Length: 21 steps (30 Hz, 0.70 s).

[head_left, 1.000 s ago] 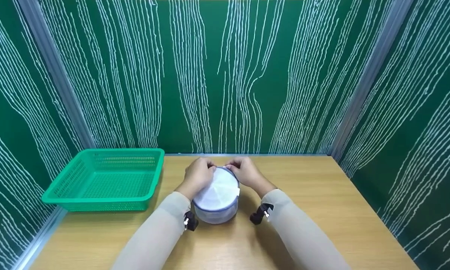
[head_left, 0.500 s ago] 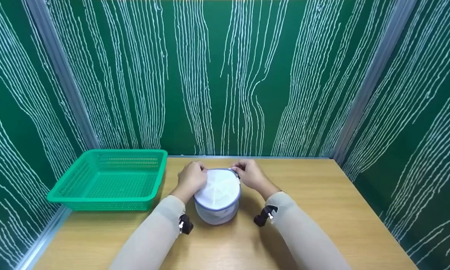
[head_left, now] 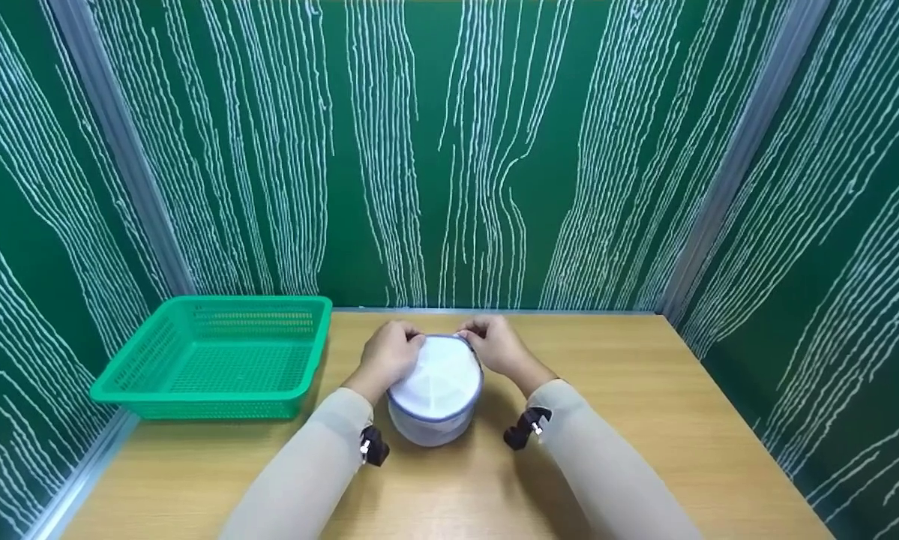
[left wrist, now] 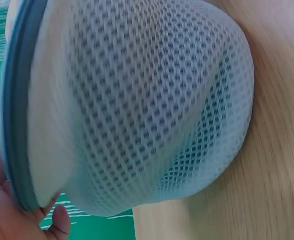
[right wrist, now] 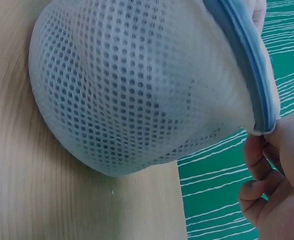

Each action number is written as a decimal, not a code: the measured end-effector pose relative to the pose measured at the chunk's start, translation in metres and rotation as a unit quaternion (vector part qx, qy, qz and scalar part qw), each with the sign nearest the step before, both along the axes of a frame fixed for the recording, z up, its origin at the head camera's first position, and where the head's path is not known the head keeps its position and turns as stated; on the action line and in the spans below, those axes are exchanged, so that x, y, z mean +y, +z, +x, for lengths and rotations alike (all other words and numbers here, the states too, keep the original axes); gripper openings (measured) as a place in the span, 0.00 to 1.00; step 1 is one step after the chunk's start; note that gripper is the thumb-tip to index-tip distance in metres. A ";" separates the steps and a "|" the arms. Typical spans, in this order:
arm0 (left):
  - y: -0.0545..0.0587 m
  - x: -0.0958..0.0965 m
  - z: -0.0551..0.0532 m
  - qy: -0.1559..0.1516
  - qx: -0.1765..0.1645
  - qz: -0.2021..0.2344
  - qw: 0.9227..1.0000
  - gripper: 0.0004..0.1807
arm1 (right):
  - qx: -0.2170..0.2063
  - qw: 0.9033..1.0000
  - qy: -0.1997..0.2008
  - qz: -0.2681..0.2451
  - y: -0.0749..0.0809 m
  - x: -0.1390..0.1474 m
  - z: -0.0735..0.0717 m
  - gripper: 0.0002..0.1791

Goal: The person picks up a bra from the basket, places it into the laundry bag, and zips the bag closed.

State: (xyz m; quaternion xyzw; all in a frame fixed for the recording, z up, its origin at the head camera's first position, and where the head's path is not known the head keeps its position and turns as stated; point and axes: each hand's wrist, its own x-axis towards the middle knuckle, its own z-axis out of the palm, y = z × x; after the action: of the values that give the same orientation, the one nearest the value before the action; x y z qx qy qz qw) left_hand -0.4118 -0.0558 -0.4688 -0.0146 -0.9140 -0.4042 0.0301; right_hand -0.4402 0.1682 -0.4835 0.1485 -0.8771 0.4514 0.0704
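A round white mesh laundry bag [head_left: 436,379] with blue trim stands on the table between both hands, its flat top tilted toward the head camera. At the far left of its rim, my left hand [head_left: 391,351] pinches the edge between thumb and fingers. My right hand [head_left: 496,346] pinches the far right part of the rim. Close up in the left wrist view, the honeycomb mesh side [left wrist: 137,100] looks softly creased, with the blue trim [left wrist: 17,100] along its upper edge. In the right wrist view, the fingertips [right wrist: 256,150] meet the end of the blue trim [right wrist: 249,60].
A green plastic basket [head_left: 217,409] with perforated sides sits on the left of the wooden table [head_left: 614,390]. Green panels [head_left: 434,150] with white wavy lines enclose the table at the back and sides. Each wrist carries a small black camera mount [head_left: 374,446].
The bag has turned slightly under the hands: a white tab on the right of its rim shifted up toward my right hand. My left hand drew outward, then back in a little.
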 end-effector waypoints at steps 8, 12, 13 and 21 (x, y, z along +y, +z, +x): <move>-0.002 -0.002 0.003 0.018 0.001 0.009 1.000 0.12 | 0.013 1.000 0.011 -0.012 -0.004 0.008 0.001 0.06; -0.004 -0.005 0.005 0.040 -0.008 0.023 0.999 0.12 | -0.001 1.000 0.010 -0.022 -0.005 0.013 0.003 0.05; -0.004 -0.006 0.006 0.044 -0.008 0.021 0.999 0.12 | -0.004 1.000 0.010 -0.023 -0.006 0.015 0.003 0.06; -0.010 -0.011 0.008 0.058 0.026 -0.008 0.998 0.13 | -0.024 0.999 0.019 -0.024 -0.006 0.018 0.006 0.06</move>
State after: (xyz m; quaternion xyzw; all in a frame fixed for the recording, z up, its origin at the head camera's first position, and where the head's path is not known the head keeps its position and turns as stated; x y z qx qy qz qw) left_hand -0.4037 -0.0667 -0.4790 0.0280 -0.9153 -0.3944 0.0770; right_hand -0.4341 0.1866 -0.4896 0.1523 -0.8645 0.4770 0.0443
